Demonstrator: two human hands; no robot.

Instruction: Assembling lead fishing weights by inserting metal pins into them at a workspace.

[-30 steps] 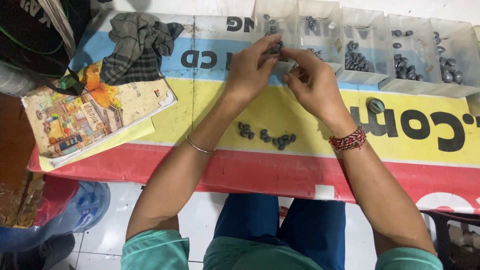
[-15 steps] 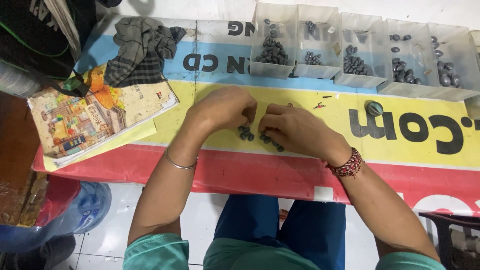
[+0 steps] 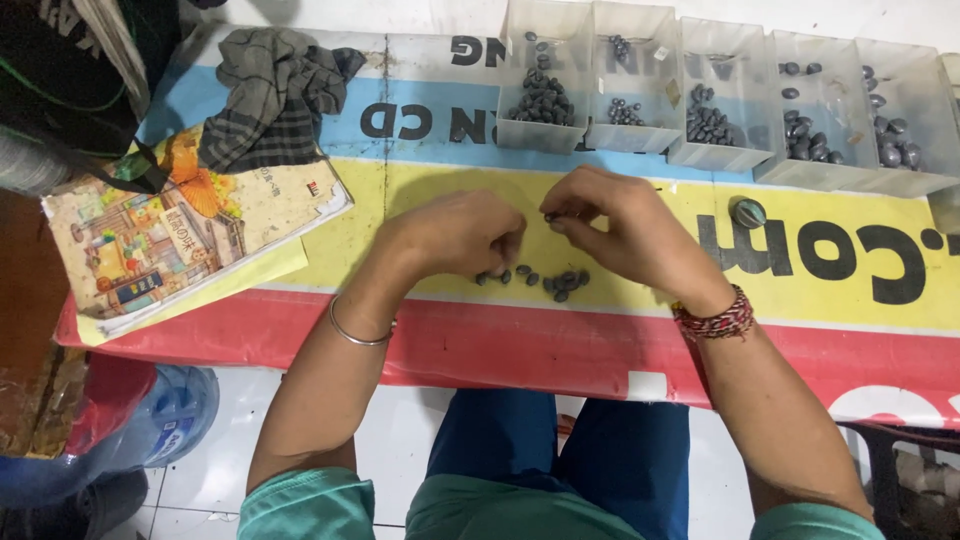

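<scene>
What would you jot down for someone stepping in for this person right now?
Left hand: curled above the small pile of dark beads on the yellow strip; whether it grips one is hidden.
Right hand: pinching one small dark bead at its fingertips, lifted off the table.
Clear bins along the far edge hold sorted dark beads, by size it seems.
One larger round bead lies alone to the right.
Done: bins partly filled. Left: about ten loose beads.

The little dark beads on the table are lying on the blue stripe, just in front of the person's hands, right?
Not quite. The head view shows the loose dark beads lying on the yellow stripe of the table cover, not the blue one. They do sit just below the left hand and right hand.
</scene>
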